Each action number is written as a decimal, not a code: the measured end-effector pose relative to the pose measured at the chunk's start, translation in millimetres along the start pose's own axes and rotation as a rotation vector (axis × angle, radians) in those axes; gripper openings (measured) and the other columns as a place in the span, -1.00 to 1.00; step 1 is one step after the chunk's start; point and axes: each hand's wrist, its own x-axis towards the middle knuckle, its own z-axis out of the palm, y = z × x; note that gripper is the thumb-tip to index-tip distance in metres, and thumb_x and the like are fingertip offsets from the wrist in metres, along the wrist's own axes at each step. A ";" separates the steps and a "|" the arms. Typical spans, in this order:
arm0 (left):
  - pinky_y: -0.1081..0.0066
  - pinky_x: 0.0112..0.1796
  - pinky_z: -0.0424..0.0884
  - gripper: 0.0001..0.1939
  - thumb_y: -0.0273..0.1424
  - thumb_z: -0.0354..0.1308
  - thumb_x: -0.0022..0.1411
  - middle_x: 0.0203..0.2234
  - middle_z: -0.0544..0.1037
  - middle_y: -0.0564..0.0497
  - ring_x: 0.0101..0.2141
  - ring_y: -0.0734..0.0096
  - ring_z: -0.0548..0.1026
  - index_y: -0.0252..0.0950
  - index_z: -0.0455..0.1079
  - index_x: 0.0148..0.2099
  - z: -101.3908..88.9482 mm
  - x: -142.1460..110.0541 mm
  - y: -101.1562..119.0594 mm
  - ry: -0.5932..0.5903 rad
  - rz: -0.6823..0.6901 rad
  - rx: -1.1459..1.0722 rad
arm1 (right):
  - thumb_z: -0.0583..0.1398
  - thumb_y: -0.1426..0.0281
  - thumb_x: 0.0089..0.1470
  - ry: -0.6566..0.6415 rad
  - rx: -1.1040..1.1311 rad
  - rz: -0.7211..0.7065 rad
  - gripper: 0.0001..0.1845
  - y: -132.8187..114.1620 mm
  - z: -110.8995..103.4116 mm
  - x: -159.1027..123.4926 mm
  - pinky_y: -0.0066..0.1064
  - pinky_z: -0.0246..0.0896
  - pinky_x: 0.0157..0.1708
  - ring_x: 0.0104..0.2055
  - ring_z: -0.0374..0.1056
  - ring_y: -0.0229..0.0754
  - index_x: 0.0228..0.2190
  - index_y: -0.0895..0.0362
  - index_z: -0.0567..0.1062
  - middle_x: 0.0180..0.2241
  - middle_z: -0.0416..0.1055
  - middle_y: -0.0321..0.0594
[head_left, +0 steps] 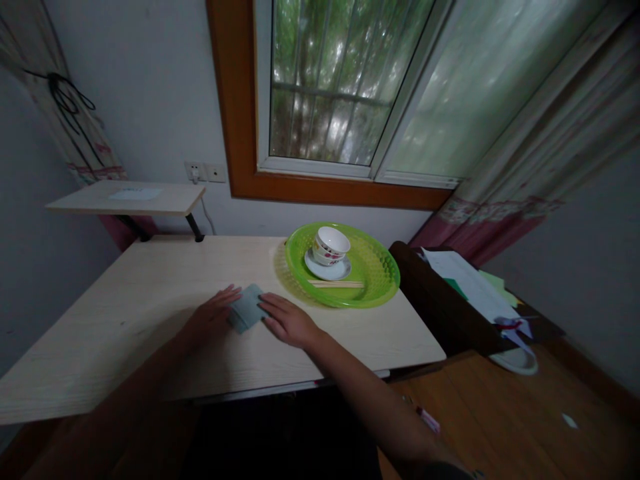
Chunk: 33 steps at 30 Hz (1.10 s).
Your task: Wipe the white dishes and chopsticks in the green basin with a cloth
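A small folded grey-green cloth [247,309] lies on the light wooden table [150,277], between my two hands. My left hand [211,316] rests at its left edge, fingers stretched out and touching it. From the other side, my right hand [289,320] reaches its right edge with the fingertips, the fingers extended and fairly flat. Neither hand appears to grip the cloth. To the right stands a round green plastic basket [383,283]. In it, patterned white bowls [332,245] are stacked on a white saucer [327,270], with wooden chopsticks [336,284] in front.
A raised wooden shelf [127,198] on black legs stands at the table's back left, with a paper on it. Behind the table are a wall socket [205,172] and a window [345,93]. Right of the table, papers [470,283] lie on a dark brown piece of furniture [443,310].
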 end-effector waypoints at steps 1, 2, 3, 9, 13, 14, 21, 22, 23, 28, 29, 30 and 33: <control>-0.11 0.43 0.18 -0.39 -0.04 -0.16 0.58 0.38 0.45 -0.12 0.46 0.06 0.25 -0.20 0.50 0.35 -2.6 0.7 -8.5 0.064 -0.049 0.022 | 0.12 0.20 0.50 -0.054 -0.028 -0.020 -0.47 -0.7 6.1 5.8 -0.07 0.17 0.46 0.50 0.20 0.01 0.32 0.20 0.46 0.42 0.32 0.06; -0.13 0.42 0.20 -0.38 -0.04 -0.15 0.56 0.36 0.47 -0.15 0.45 0.03 0.27 -0.24 0.51 0.33 -4.1 1.1 -16.9 0.120 -0.096 0.047 | 0.12 0.17 0.50 -0.110 -0.058 -0.035 -0.44 -1.5 12.4 11.6 -0.07 0.14 0.48 0.52 0.15 0.02 0.35 0.20 0.43 0.45 0.27 0.05; -0.15 0.42 0.22 -0.38 -0.05 -0.14 0.55 0.35 0.48 -0.17 0.45 0.01 0.28 -0.27 0.52 0.32 -4.4 1.2 -24.6 0.168 -0.142 0.072 | 0.13 0.14 0.50 -0.163 -0.087 -0.043 -0.42 -2.2 18.3 17.2 -0.06 0.12 0.49 0.53 0.13 0.02 0.36 0.19 0.42 0.46 0.26 0.05; -0.09 0.43 0.21 -0.38 -0.15 -0.12 0.50 0.38 0.45 -0.19 0.45 0.03 0.27 -0.34 0.43 0.39 3.0 -4.0 -40.5 0.152 -0.259 0.131 | 0.15 0.08 0.48 -0.257 -0.216 0.070 -0.35 3.3 29.0 29.9 -0.02 0.15 0.48 0.51 0.18 0.09 0.38 0.22 0.40 0.45 0.25 0.08; -0.04 0.44 0.18 -0.38 -0.13 -0.14 0.51 0.37 0.47 -0.15 0.45 0.09 0.28 -0.29 0.44 0.39 4.9 -7.5 -37.2 0.123 -0.235 0.159 | 0.12 0.07 0.49 -0.225 -0.266 0.168 -0.32 13.0 9.7 12.7 0.02 0.14 0.48 0.51 0.18 0.14 0.38 0.28 0.39 0.44 0.23 0.14; -0.05 0.44 0.18 -0.39 -0.13 -0.13 0.51 0.36 0.48 -0.15 0.44 0.09 0.29 -0.28 0.45 0.37 5.4 -8.0 -37.2 0.112 -0.225 0.168 | 0.12 0.07 0.49 -0.217 -0.276 0.184 -0.32 14.1 4.2 6.2 0.02 0.14 0.48 0.50 0.18 0.14 0.38 0.28 0.39 0.44 0.24 0.14; -0.15 0.42 0.17 -0.44 -0.12 -0.11 0.48 0.35 0.49 -0.14 0.43 0.02 0.31 -0.21 0.57 0.24 9.7 -7.3 -40.1 0.066 -0.222 0.205 | 0.20 0.05 0.43 -0.215 -0.285 0.220 -0.30 -2.2 -18.6 -31.9 -0.04 0.16 0.47 0.46 0.26 0.14 0.33 0.29 0.46 0.38 0.35 0.15; -0.15 0.42 0.17 -0.45 -0.12 -0.10 0.47 0.35 0.50 -0.13 0.43 0.02 0.31 -0.20 0.57 0.23 10.0 -7.3 -39.0 0.065 -0.226 0.202 | 0.23 0.05 0.41 -0.219 -0.281 0.231 -0.31 -5.7 -20.6 -33.3 -0.04 0.19 0.45 0.45 0.28 0.14 0.33 0.27 0.47 0.37 0.37 0.14; -0.17 0.42 0.17 -0.45 -0.12 -0.09 0.47 0.34 0.50 -0.13 0.43 0.01 0.31 -0.20 0.58 0.22 10.3 -7.3 -37.2 0.062 -0.231 0.197 | 0.26 0.07 0.39 -0.223 -0.274 0.242 -0.33 -8.9 -22.8 -33.4 -0.06 0.21 0.43 0.43 0.32 0.13 0.32 0.25 0.48 0.35 0.40 0.13; -0.10 0.38 0.27 -0.47 -0.18 -0.04 0.43 0.30 0.54 -0.17 0.36 0.02 0.40 -0.26 0.57 0.22 13.4 -5.8 -17.3 0.070 -0.208 0.152 | 0.38 0.18 0.27 -0.211 -0.279 0.248 -0.43 -21.4 -35.4 -21.8 -0.07 0.31 0.31 0.26 0.44 0.11 0.22 0.15 0.53 0.32 0.46 0.05; -0.07 0.37 0.30 -0.48 -0.21 -0.02 0.41 0.29 0.55 -0.17 0.34 0.03 0.43 -0.27 0.57 0.23 14.4 -4.6 -11.4 0.075 -0.193 0.148 | 0.39 0.17 0.25 -0.211 -0.299 0.250 -0.45 -23.7 -37.1 -18.9 -0.07 0.34 0.27 0.23 0.44 0.12 0.18 0.14 0.55 0.30 0.47 0.05; -0.06 0.35 0.33 -0.49 -0.24 0.00 0.40 0.27 0.57 -0.16 0.30 0.04 0.47 -0.26 0.58 0.22 15.5 -2.9 -5.2 0.083 -0.177 0.147 | 0.40 0.15 0.23 -0.220 -0.322 0.255 -0.48 -26.0 -38.1 -16.2 -0.07 0.36 0.23 0.20 0.44 0.13 0.12 0.14 0.58 0.25 0.50 0.06; -0.06 0.27 0.40 -0.55 -0.31 0.04 0.36 0.15 0.64 -0.14 0.16 0.05 0.56 -0.22 0.61 0.16 18.6 5.3 13.8 0.107 -0.117 0.138 | 0.37 0.18 0.24 -0.280 -0.382 0.290 -0.66 -31.8 -37.7 -9.9 -0.13 0.40 0.11 0.08 0.46 0.11 -0.06 0.14 0.64 0.01 0.59 0.03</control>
